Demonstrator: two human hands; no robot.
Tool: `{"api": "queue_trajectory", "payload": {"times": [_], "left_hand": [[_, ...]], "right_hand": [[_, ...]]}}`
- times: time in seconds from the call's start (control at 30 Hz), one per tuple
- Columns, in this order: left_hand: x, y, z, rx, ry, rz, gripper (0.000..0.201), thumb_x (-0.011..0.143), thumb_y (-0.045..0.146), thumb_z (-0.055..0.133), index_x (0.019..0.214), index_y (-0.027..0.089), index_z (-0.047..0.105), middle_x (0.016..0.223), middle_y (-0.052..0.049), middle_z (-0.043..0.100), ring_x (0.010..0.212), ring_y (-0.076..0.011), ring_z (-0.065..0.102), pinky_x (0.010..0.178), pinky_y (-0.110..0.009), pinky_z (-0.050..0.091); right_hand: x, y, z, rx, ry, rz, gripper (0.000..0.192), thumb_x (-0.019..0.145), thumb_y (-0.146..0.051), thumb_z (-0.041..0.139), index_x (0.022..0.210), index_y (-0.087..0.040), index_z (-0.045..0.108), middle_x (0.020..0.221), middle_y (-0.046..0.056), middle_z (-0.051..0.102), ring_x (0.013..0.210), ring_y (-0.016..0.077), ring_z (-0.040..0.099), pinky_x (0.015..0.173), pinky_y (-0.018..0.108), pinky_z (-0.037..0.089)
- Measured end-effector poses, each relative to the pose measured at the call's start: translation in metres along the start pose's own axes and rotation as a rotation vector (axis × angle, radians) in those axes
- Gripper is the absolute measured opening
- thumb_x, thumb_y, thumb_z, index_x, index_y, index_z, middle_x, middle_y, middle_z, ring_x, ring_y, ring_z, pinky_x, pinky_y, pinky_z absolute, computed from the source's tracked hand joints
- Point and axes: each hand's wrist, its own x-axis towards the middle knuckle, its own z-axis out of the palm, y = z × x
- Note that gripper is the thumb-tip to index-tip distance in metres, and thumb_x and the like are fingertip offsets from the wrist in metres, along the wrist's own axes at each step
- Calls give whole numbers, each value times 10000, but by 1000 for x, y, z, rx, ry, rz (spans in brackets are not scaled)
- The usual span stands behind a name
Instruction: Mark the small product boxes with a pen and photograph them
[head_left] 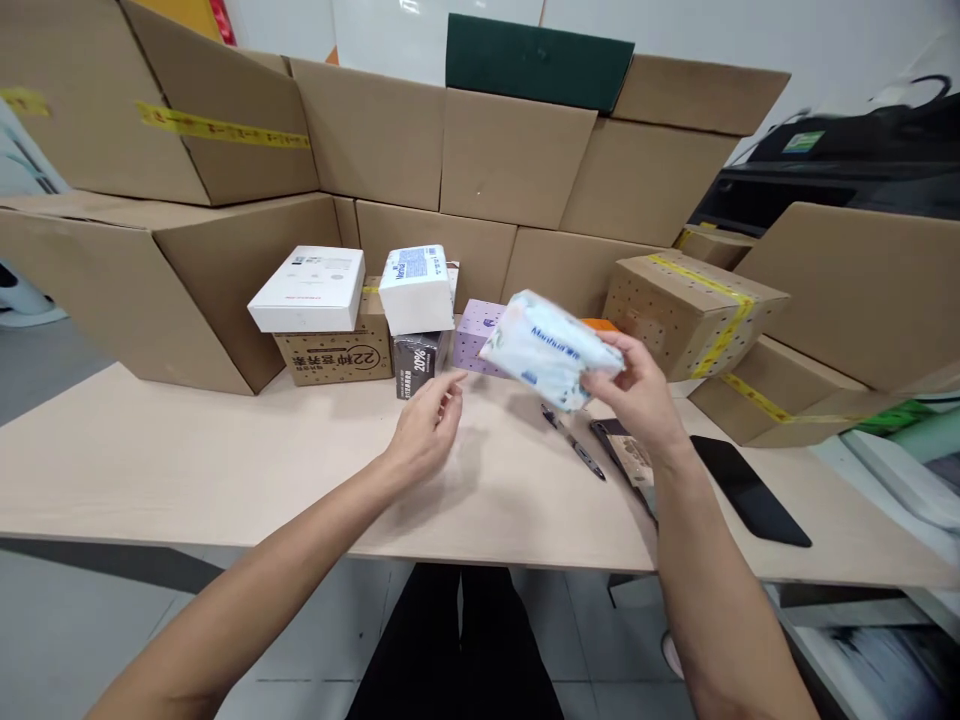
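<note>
From the head view, the right hand [637,385] grips a soft tissue pack [551,348] by its right end, held tilted in the air above the counter [187,470]. The left hand [427,425] hovers empty, fingers loosely spread, just below and left of the pack. A pen [574,442] and a dark phone [750,490] lie on the counter near the right wrist, with small boxes [337,310] standing behind
</note>
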Motion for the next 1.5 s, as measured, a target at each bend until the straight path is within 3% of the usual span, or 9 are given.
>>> {"api": "queue_trajectory", "payload": {"times": [0.13,0.27,0.37,0.57,0.8,0.97,1.17,1.33,1.5], "left_hand": [[1,2,-3,-220,25,-196,389,1012,491,359,1178,226,590,1087,-54,658,956,-200,608,792,-323,492],[4,-8,-3,-194,22,-274,461,996,587,330,1110,231,601,960,-38,653,873,-200,597,726,-311,475],[6,-14,-2,-168,-16,-293,519,986,625,312,1115,227,618,884,-36,645,821,-206,595,700,-312,471],[8,-18,0,-124,-74,-223,614,989,634,255,831,192,650,794,-60,640,840,-245,599,735,-356,473],[1,-9,2,-96,34,-39,411,994,490,415,1215,198,602,1091,-83,639,1014,-227,581,888,-382,466],[-3,-5,4,-82,56,-3,332,989,460,417,1058,188,595,1015,-76,620,948,-205,582,827,-355,483],[1,-8,4,-88,21,-151,388,973,495,429,1157,178,555,1019,-82,640,906,-210,597,823,-381,487],[3,-9,3,-107,-75,-313,518,964,522,441,1351,185,512,1185,-115,667,981,-249,634,880,-427,489],[1,-6,2,-202,-94,-236,421,956,422,472,1311,227,585,1232,-89,668,1018,-245,635,918,-433,506]], "right_hand": [[-22,6,24,44,-321,-6,576,758,-336,739,1305,-290,564,1304,70,591,1127,261,631,949,408,548],[-24,13,33,-22,-433,45,911,714,-351,799,1515,-291,368,1480,107,474,1303,300,523,1113,472,426],[-22,18,26,-5,-378,146,990,729,-471,792,1555,-272,284,1459,135,496,1153,271,622,993,426,521],[-25,19,30,-1,-399,367,573,927,-689,397,1115,-199,627,760,39,682,581,175,653,532,286,540],[-28,8,37,144,-316,177,462,873,-490,627,1255,-232,607,1124,74,709,900,209,689,787,339,581],[-29,10,37,148,-258,42,450,795,-412,707,1204,-233,654,1407,109,569,1220,269,587,977,406,521],[-26,13,37,82,-194,181,509,891,-564,566,1245,-201,617,1066,95,711,881,220,669,745,355,566],[-26,21,38,-5,-220,304,549,907,-590,526,1287,-203,615,1132,96,703,754,184,661,669,319,564],[-26,18,38,123,-303,251,444,895,-544,572,1197,-232,660,1030,64,725,850,203,669,699,309,576]]}}
